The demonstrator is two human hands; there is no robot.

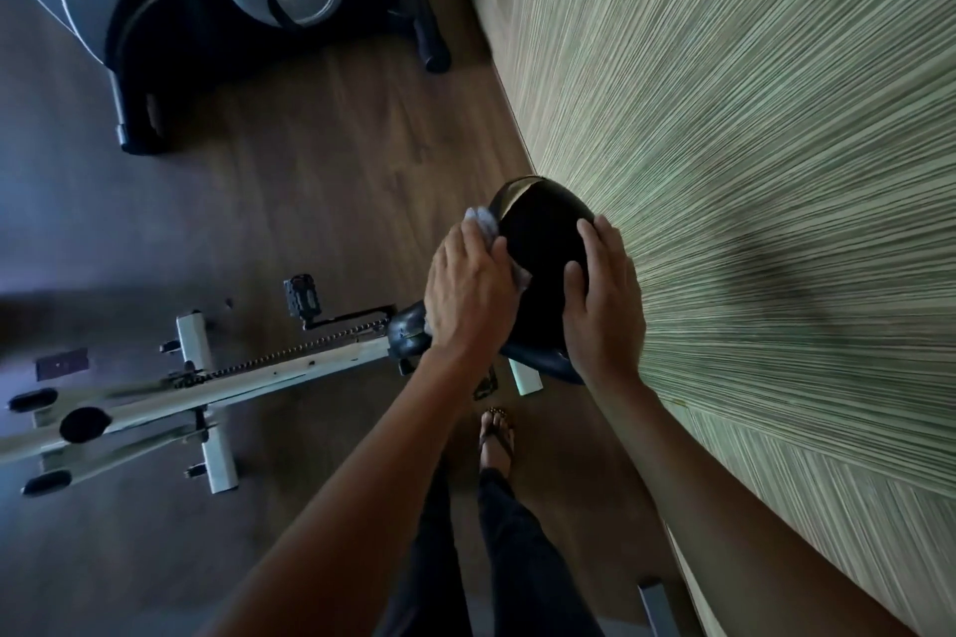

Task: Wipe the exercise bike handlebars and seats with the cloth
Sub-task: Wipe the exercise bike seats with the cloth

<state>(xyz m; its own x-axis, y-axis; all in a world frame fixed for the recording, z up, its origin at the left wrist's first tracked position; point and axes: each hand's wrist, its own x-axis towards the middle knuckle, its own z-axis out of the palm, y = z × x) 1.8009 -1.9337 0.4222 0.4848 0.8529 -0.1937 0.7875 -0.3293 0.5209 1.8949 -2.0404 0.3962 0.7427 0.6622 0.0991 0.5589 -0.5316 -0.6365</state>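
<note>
A black bike seat (543, 248) sits at the centre of the head view, on top of a white-framed exercise bike (258, 372) that stretches away to the left. My left hand (468, 290) presses a light grey cloth (483, 221) against the seat's left side; cloth shows beyond the fingertips and beside the fingers. My right hand (602, 295) holds the seat's right edge, thumb on top and fingers curled over the side. The bike's handlebars lie at the far left, partly cut off by the frame edge.
A second, black exercise machine (269, 0) with a silver flywheel stands at the top left on the dark wood floor (310, 160). A green striped wall (750, 145) runs close along the right. My legs and a sandalled foot (496, 435) are below the seat.
</note>
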